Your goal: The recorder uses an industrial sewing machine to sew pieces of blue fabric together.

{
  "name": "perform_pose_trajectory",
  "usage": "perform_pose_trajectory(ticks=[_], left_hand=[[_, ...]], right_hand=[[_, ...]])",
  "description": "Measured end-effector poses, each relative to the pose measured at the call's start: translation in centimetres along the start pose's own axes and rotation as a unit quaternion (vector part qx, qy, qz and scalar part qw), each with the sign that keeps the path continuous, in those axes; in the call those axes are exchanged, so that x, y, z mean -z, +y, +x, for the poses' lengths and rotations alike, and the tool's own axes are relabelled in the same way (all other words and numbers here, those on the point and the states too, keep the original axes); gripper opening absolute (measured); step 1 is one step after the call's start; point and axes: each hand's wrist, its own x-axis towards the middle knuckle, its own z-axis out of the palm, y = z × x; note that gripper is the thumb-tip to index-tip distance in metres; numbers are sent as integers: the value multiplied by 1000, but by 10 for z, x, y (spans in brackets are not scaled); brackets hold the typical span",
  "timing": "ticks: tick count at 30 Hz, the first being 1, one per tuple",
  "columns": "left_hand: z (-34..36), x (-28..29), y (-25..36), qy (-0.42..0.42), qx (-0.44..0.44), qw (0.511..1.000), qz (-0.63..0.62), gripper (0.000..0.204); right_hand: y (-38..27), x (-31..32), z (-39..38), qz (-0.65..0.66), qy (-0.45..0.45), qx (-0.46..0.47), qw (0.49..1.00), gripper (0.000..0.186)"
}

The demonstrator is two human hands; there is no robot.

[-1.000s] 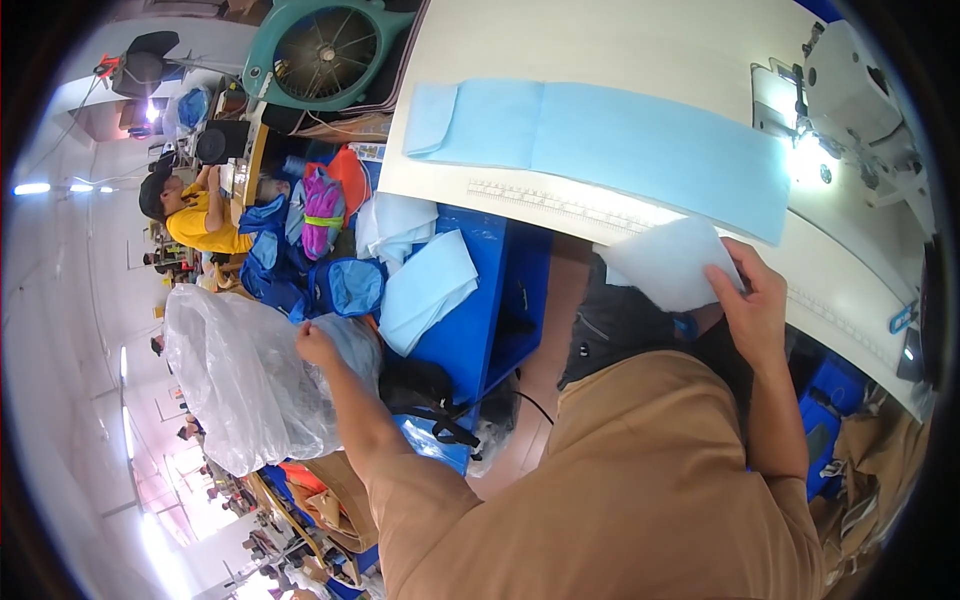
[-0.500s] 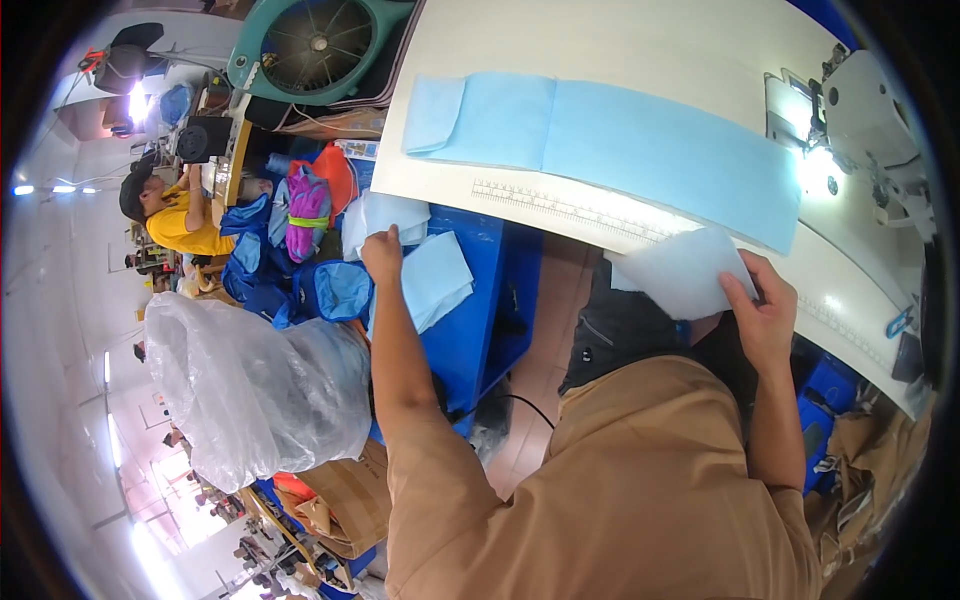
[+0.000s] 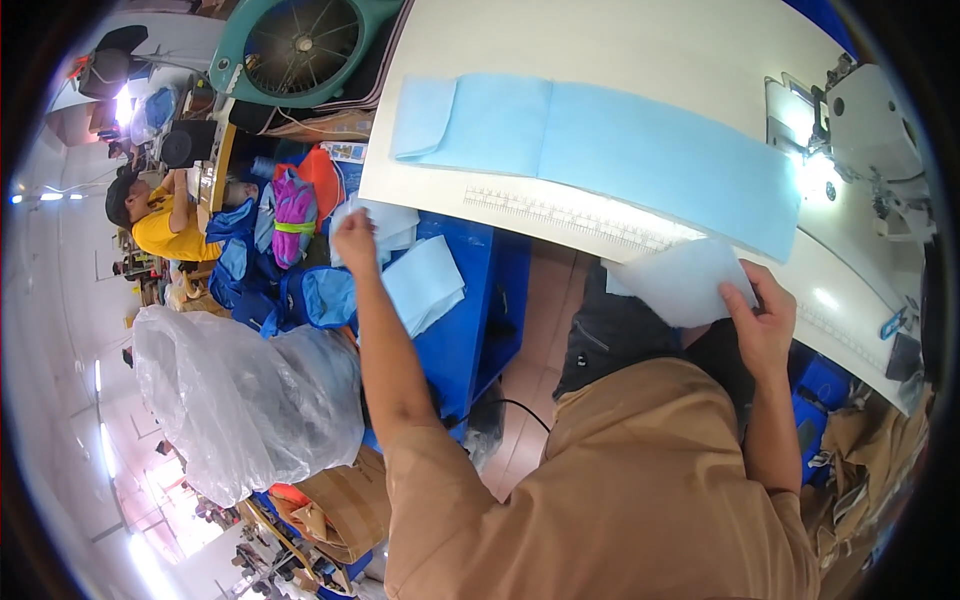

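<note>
My right hand point(image 3: 765, 312) grips white fabric pieces point(image 3: 685, 280) by their right end, thumb on top, over my lap at the table's front edge. To the left, my left hand point(image 3: 356, 240) is closed, fingers drawn together, over a stack of pale blue-white pieces point(image 3: 398, 222) on a blue surface. Whether a piece is pinched in it is hidden. A second pale blue stack point(image 3: 425, 285) lies just nearer. On the white table lies a long light blue fabric strip point(image 3: 650, 145), its left end folded over, alongside a printed ruler scale point(image 3: 570, 213).
The sewing machine point(image 3: 870, 120) stands at the table's right end, its lamp lit. A green fan point(image 3: 300, 45) is at the far left. Blue and purple bags point(image 3: 295, 215) and a large clear plastic bag point(image 3: 245, 395) crowd the left. A person in yellow point(image 3: 165, 225) works beyond.
My left hand has shifted left and slightly away across the pale stack. My right hand keeps its grip on the white pieces, nearly still. The whole view has shifted slightly.
</note>
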Motion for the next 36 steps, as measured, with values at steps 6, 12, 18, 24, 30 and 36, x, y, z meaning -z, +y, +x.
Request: perform_pose_trajectory(ticks=[6, 12, 18, 24, 30, 36], left_hand=[[71, 92, 72, 139, -77, 986, -45, 27], [109, 145, 108, 216, -90, 966, -108, 22], [100, 128, 184, 194, -114, 934, -278, 18], [114, 201, 171, 89, -108, 885, -444, 17], [53, 210, 299, 378, -346, 831, -215, 16], [-15, 239, 364, 450, -521, 719, -96, 14]], right_hand=[[0, 2, 0, -2, 6, 12, 1000, 23], [3, 0, 1, 14, 0, 23, 1000, 22], [3, 2, -2, 4, 11, 23, 1000, 22], [1, -2, 1, 13, -6, 35, 999, 22], [4, 2, -3, -6, 3, 28, 1000, 22], [2, 0, -2, -11, 5, 28, 1000, 23]])
